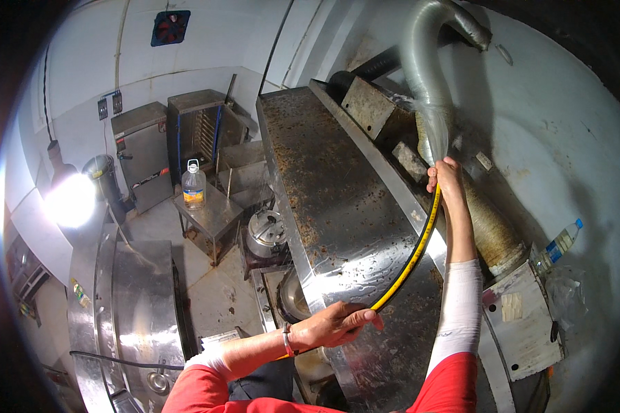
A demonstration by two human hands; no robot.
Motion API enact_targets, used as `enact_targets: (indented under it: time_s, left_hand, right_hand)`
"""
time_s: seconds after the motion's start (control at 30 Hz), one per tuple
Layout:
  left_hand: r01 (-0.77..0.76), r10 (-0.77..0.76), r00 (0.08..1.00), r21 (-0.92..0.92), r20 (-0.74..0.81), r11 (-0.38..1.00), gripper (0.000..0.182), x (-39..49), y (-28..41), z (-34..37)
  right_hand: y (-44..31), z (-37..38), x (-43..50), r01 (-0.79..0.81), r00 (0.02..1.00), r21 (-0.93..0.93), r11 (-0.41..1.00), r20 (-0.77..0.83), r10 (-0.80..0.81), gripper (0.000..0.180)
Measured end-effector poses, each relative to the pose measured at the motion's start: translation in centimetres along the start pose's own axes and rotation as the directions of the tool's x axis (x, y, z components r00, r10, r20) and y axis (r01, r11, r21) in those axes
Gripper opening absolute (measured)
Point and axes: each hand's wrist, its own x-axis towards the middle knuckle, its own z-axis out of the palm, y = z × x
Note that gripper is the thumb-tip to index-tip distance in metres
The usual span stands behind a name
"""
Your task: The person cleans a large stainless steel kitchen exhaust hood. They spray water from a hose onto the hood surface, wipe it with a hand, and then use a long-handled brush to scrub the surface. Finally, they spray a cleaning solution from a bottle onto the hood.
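My right hand [446, 178] grips the end of a black and yellow hose [418, 249], and water sprays up from it against a flexible metal duct [429, 57]. Farther down, my left hand [341, 324] is closed around the same hose, which curves between the two hands above the wet, rust-stained top of a large metal hood [336, 180]. Behind the spray sits a dirty metal box [372, 106]. A stained, wrapped duct section [485, 227] lies just right of my right forearm.
A plastic bottle [560, 245] stands on a white box [529, 320] at the right. Below the hood are a lidded pot [266, 232], a small metal table [219, 217] bearing a large jug [194, 186], and a metal cabinet [143, 165]. A lit bulb [71, 200] hangs at the left.
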Motion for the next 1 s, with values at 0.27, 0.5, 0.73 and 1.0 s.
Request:
enact_targets:
  time_s: [0.27,0.5,0.73,1.0]
  left_hand:
    - [-0.063,0.063,0.998,-0.035,0.008,0.997,0.049,0.0,-0.2,0.5]
    - [-0.081,0.081,0.997,-0.041,0.017,0.996,0.05,-0.4,-0.2,0.5]
    - [0.019,-0.022,0.994,-0.034,-0.106,0.999,0.055,-1.0,-1.1,1.6]
    - [0.066,-0.071,0.993,-0.054,-0.097,0.996,0.061,-0.7,-1.9,2.6]
  right_hand:
    - [-1.1,1.5,0.0,0.054,0.995,0.045,0.998,0.083,-0.057,0.021]
    - [-0.2,3.0,0.8,0.059,0.99,-0.018,0.998,0.13,-0.056,0.016]
    - [1.7,6.3,0.3,0.011,0.997,-0.006,1.0,0.073,-0.01,0.006]
    - [1.9,3.8,-2.4,-0.01,1.0,-0.049,0.999,0.022,0.011,0.014]
